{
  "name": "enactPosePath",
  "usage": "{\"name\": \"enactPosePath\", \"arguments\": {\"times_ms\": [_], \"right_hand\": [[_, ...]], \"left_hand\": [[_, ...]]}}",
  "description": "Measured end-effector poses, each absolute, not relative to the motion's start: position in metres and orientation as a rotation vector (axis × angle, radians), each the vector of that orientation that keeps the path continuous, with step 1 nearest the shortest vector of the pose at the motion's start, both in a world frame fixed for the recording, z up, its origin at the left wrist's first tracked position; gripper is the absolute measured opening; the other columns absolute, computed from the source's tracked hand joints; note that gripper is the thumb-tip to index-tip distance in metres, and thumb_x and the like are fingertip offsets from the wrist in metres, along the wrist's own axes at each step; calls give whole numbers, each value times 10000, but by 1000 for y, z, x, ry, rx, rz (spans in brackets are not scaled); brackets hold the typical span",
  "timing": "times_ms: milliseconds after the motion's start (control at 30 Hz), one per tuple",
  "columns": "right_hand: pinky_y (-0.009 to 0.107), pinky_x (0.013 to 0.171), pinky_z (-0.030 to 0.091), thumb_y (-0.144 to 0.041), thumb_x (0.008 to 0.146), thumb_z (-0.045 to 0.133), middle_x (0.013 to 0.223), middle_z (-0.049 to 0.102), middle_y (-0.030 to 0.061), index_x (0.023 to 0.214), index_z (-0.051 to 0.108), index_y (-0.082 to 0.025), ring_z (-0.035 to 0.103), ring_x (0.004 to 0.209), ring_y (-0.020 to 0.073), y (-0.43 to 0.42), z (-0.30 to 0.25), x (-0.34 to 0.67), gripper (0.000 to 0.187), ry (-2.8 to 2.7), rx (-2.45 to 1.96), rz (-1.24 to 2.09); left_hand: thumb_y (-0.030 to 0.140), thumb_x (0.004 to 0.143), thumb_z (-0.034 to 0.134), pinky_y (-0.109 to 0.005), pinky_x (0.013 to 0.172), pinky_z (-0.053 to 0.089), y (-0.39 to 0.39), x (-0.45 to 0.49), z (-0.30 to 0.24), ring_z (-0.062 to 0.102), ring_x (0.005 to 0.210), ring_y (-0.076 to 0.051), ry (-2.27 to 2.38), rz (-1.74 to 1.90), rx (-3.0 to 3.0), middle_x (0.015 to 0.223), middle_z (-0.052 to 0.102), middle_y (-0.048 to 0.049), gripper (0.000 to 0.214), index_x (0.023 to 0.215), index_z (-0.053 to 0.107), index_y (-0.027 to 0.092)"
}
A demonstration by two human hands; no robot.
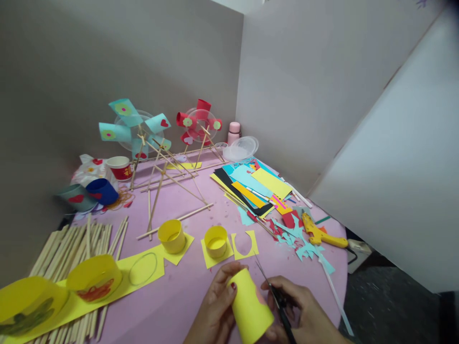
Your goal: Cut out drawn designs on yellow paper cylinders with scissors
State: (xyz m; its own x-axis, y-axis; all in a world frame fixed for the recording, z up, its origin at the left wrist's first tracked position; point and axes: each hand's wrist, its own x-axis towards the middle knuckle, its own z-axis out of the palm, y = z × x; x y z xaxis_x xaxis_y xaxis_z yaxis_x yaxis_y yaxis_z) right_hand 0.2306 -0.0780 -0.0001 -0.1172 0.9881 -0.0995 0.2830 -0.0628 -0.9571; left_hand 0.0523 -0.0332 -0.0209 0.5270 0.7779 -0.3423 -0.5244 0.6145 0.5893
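A rolled yellow paper tube [250, 308] is tilted at the near edge of the table, with a pinkish patch on its right side. My left hand [219, 302] is wrapped round its left side. In my right hand [301, 303] is a pair of scissors [278, 301] with black handles, its thin blades pointing up and left beside the tube. Whether the blades touch the paper I cannot tell. Just beyond my hands lies a yellow square with a round hole [235, 253]. Next to it, a short yellow paper cup [216, 241] stands on a yellow square; another yellow cup [172, 236] stands farther left.
Wooden sticks [81, 248] and larger yellow paper rings [95, 277] crowd the left. Stick frames with a blue paper wheel [138, 129] and a red one [199, 122] stand behind. Paper sheets [251, 181], blue scraps [301, 239] and a yellow glue gun [319, 231] lie right.
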Motion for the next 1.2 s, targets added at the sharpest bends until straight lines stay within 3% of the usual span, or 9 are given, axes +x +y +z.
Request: {"name": "enactPosePath", "arguments": {"times_ms": [133, 300, 433, 600, 733, 967, 1200], "right_hand": [[210, 474, 344, -301, 648, 649, 640, 540, -22, 894, 622, -193, 413, 513, 115, -83, -5, 224, 269, -1555, -1450, 1021], [214, 493, 385, -211, 691, 577, 695, 625, 24, 901, 623, -196, 498, 530, 132, -86, -13, 227, 216, -1641, -1416, 829], [207, 475, 354, -161, 626, 608, 632, 561, -29, 910, 592, -207, 448, 494, 113, -88, -20, 228, 288, -1446, -1424, 974], [217, 496, 363, -258, 633, 694, 604, 516, -46, 868, 552, -210, 456, 520, 121, -84, -22, 219, 278, -1045, -1417, 1202], [204, 521, 382, -250, 586, 754, 642, 549, -44, 798, 527, -200, 460, 551, 111, -77, -18, 219, 315, -913, -1354, 1342], [162, 383, 258, -309, 599, 762, 529, 428, -110, 829, 508, -204, 289, 399, 49, -75, -17, 225, 359, -901, -1376, 1553], [209, 568, 385, -510, 626, 760, 716, 543, -23, 926, 531, -191, 483, 639, 131, -76, -10, 233, 494, -1042, -1215, 1524]], "left_hand": [[304, 715, 705, -325, 738, 462, -32, 52, -22, 602, 809, -189, 631, 809, 478, 974, 629, -33, 341, 1040, 611, 263], [282, 669, 747, -361, 806, 466, -33, 53, -19, 581, 936, -221, 597, 856, 452, 1185, 584, -46, 380, 1031, 634, 280], [278, 585, 810, -407, 939, 406, -34, 52, -23, 521, 1117, -276, 538, 870, 411, 1229, 595, -64, 518, 1074, 641, 290], [275, 520, 846, -464, 990, 355, -34, 51, -27, 443, 1227, -339, 535, 847, 418, 1308, 551, -102, 650, 1131, 624, 296], [265, 521, 843, -438, 975, 359, -35, 51, -27, 472, 1184, -323, 557, 830, 434, 1294, 557, -96, 668, 1147, 611, 298], [301, 586, 811, -357, 898, 406, -35, 52, -24, 590, 983, -240, 590, 803, 411, 1059, 665, -61, 581, 1136, 622, 282], [326, 704, 726, -322, 832, 470, -35, 51, -17, 660, 888, -203, 601, 775, 292, 968, 717, -44, 418, 1102, 636, 238]]}}
